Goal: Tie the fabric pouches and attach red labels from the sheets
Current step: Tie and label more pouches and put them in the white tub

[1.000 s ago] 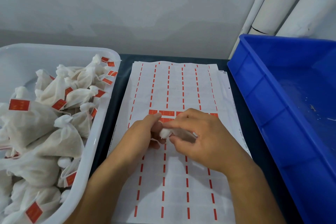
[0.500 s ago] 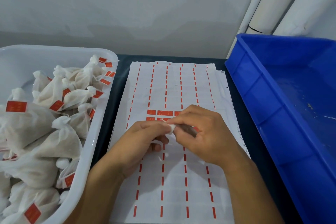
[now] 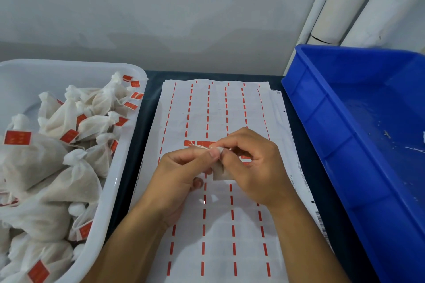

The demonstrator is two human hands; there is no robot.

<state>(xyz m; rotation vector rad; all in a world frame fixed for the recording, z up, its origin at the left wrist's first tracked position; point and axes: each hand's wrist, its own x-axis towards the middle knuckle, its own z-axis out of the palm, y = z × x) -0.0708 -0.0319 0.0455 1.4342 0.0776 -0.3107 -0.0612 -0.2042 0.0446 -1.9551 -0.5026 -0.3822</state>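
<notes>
A small white fabric pouch [image 3: 219, 171] hangs between my two hands above the label sheet [image 3: 220, 108]. My left hand [image 3: 181, 174] pinches the pouch's gathered neck with thumb and forefinger, and a thin string [image 3: 197, 145] trails left from there. My right hand [image 3: 255, 167] curls round the pouch's other side, fingers bent over it. Most of the pouch is hidden by my fingers. A few red labels [image 3: 202, 143] remain on the sheet just behind my hands; the other cells are peeled, with only red dashes left.
A white tub [image 3: 115, 190] at the left is heaped with tied pouches [image 3: 69, 177] bearing red labels. A blue bin [image 3: 322, 122] stands at the right, holding only crumbs and a thread. White pipes [image 3: 340, 7] run up the wall behind it. More sheets lie stacked under the top one.
Both hands have lifted slightly and drawn together on the pouch. The pouch's body now hangs below my fingers and the string shows to the left of my left thumb.
</notes>
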